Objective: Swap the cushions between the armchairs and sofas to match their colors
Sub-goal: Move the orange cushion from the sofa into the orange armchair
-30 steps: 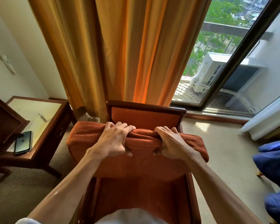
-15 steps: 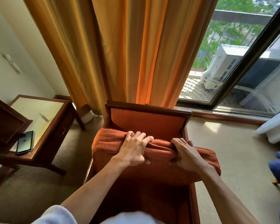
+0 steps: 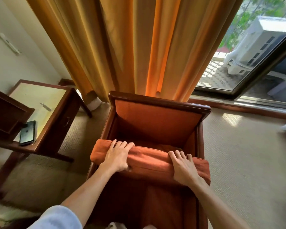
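An orange-brown cushion [image 3: 149, 160] stands on its edge across the front of the orange armchair [image 3: 157, 116], its left end sticking out past the wooden arm. My left hand [image 3: 118, 156] grips the cushion's top edge, fingers over the top and thumb on the near face. My right hand [image 3: 182, 166] lies over the top edge further right, fingers spread and curved over it. The cushion's lower part is hidden in shadow inside the chair's seat well.
A wooden side table [image 3: 45, 113] with a pale top stands to the left and carries a black phone [image 3: 27, 132]. Orange curtains [image 3: 122, 47] hang behind the chair. A glass door [image 3: 254, 66] is at the right, with beige carpet [image 3: 246, 154] beside the chair.
The cushion has come down and toward me, from level with the chair's back to low over the seat well. The view tilted down, and the blue cushions at right left the frame.
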Available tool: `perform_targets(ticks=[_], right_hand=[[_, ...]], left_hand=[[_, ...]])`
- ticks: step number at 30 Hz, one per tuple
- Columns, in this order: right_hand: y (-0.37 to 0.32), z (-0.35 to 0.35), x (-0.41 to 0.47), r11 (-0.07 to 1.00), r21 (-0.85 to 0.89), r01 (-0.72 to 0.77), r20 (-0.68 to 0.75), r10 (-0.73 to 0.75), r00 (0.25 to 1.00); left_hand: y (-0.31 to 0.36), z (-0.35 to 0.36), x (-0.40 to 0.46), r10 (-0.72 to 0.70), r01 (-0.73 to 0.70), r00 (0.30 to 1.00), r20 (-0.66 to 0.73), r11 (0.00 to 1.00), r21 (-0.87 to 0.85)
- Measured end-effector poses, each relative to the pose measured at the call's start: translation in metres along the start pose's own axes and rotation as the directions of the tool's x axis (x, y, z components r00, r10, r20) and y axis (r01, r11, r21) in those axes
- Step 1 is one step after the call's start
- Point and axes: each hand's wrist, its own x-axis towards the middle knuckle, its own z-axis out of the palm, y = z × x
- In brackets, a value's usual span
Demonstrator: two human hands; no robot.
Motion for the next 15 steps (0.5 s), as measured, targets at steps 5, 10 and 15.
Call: perform_targets(ticks=[5,10,15], right_hand=[[0.009,-0.037,0.028,0.998,0.055,0.027,-0.036,-0.025,0.999],[0.02,-0.101,0.045,0.997,0.036,0.07,-0.112,-0.066,0.992],[0.032,-0.161,0.05,0.995,0.025,0.101,-0.189,-0.094,0.978]], left_hand=[[-0.004,-0.031,0.025,0.024,-0.025,0.999,-0.041,1.0,-0.014],[-0.019,-0.089,0.046,0.058,-0.064,0.995,-0.078,0.995,-0.071],[-0.021,-0.144,0.058,0.084,-0.102,0.981,-0.177,0.991,-0.092]])
